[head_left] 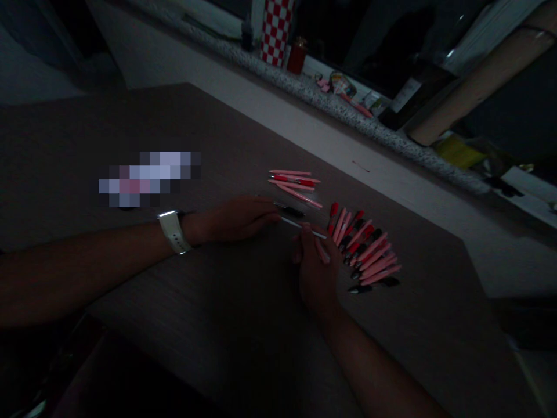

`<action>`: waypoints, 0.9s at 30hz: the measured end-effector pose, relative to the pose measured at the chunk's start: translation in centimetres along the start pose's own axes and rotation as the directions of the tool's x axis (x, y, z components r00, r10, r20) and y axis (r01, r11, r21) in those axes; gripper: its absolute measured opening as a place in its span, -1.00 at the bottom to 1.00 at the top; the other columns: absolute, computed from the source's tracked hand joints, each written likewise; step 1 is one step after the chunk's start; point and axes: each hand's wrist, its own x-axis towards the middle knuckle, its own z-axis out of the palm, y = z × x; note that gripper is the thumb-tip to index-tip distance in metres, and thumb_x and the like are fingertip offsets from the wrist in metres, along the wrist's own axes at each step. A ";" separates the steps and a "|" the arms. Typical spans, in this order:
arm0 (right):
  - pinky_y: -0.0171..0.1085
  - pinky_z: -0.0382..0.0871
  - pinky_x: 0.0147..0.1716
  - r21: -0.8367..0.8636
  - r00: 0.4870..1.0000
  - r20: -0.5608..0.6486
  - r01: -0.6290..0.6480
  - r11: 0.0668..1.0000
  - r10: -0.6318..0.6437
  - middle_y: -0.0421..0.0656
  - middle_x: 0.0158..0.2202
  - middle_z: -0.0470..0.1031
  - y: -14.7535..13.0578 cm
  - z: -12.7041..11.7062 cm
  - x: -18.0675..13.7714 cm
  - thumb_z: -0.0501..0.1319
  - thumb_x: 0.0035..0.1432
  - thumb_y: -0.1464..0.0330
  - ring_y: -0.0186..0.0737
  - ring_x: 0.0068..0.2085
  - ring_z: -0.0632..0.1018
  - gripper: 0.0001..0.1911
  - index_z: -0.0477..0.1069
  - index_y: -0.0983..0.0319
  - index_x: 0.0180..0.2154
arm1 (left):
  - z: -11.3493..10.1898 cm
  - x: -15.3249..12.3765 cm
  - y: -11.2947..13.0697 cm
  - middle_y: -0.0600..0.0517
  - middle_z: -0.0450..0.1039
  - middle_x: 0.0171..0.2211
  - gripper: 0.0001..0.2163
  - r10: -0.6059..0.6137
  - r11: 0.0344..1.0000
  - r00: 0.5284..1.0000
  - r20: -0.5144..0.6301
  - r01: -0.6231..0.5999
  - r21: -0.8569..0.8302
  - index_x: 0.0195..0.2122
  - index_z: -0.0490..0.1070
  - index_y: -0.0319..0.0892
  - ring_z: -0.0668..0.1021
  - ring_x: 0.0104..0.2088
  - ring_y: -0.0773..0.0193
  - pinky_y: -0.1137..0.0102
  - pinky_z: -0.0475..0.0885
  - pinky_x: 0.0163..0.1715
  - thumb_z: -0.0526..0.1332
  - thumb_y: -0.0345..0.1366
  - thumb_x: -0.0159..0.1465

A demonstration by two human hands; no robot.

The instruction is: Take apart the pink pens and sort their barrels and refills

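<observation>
My left hand, with a white watch on the wrist, lies on the dark table and its fingertips pinch one end of a thin white pen refill. My right hand grips the other end, with a pink pen barrel between its fingers. A black pen part lies just beyond my left fingertips. Right of my right hand sits a fanned heap of several pink, red and black pens. A small group of pink and red pens lies farther back.
The scene is very dim. The brown table ends at a pale floor strip on the right. Behind it runs a speckled ledge with a red-and-white checked container, a small red jar and clutter. A blurred patch lies on the table.
</observation>
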 end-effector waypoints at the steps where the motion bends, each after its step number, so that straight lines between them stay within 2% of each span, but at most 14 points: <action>1: -0.34 0.13 -0.60 0.001 1.000 -0.003 0.004 1.000 -0.004 -0.31 -0.62 0.29 0.0 0.0 0.0 0.18 0.23 0.07 -0.35 -0.60 0.32 -0.67 0.44 0.18 -0.40 | -0.1 0.0 0.1 -0.04 0.51 -0.18 -0.67 -0.003 1.000 1.000 0.000 0.003 -0.003 -0.12 0.45 -0.17 0.52 -0.21 0.20 0.35 0.38 -0.18 -0.05 -0.13 0.46; 7: -0.35 0.13 -0.60 0.000 1.000 -0.005 -0.011 1.000 0.011 -0.28 -0.58 0.34 0.1 0.1 0.0 0.17 0.23 0.04 -0.35 -0.59 0.32 -0.64 0.43 0.18 -0.40 | -0.4 0.0 0.4 -0.02 0.50 -0.12 -0.67 0.000 1.000 1.000 0.000 0.000 -0.025 -0.05 0.46 -0.20 0.51 -0.15 0.23 0.37 0.38 -0.12 -0.05 -0.18 0.47; 13: -0.35 0.13 -0.59 -0.010 1.000 0.001 0.001 1.000 -0.001 -0.31 -0.62 0.28 0.0 0.0 0.1 0.15 0.25 0.02 -0.36 -0.59 0.31 -0.60 0.40 0.19 -0.44 | -0.3 -0.1 0.1 -0.07 0.49 -0.03 -0.68 0.032 0.999 0.999 -0.001 -0.032 -0.012 0.06 0.44 -0.14 0.52 -0.09 0.20 0.35 0.38 -0.09 -0.02 -0.21 0.45; 20: -0.35 0.12 -0.60 -0.005 1.000 0.007 -0.015 1.000 0.015 -0.31 -0.63 0.27 0.1 0.0 0.0 0.15 0.25 0.05 -0.37 -0.60 0.30 -0.61 0.40 0.19 -0.45 | -0.2 -0.1 -0.1 -0.08 0.50 -0.05 -0.68 0.022 1.000 0.999 -0.032 -0.021 0.023 0.12 0.41 -0.11 0.53 -0.11 0.17 0.32 0.39 -0.10 0.02 -0.21 0.44; 27: -0.35 0.14 -0.59 -0.002 0.999 0.038 -0.005 1.000 0.005 -0.30 -0.58 0.33 -0.1 0.0 -0.1 0.18 0.23 0.08 -0.37 -0.58 0.31 -0.68 0.45 0.19 -0.39 | -0.2 -0.2 0.0 -0.09 0.47 0.03 -0.67 0.049 0.999 0.999 -0.003 -0.049 0.016 0.16 0.36 -0.09 0.51 -0.02 0.16 0.29 0.37 -0.01 -0.01 -0.23 0.45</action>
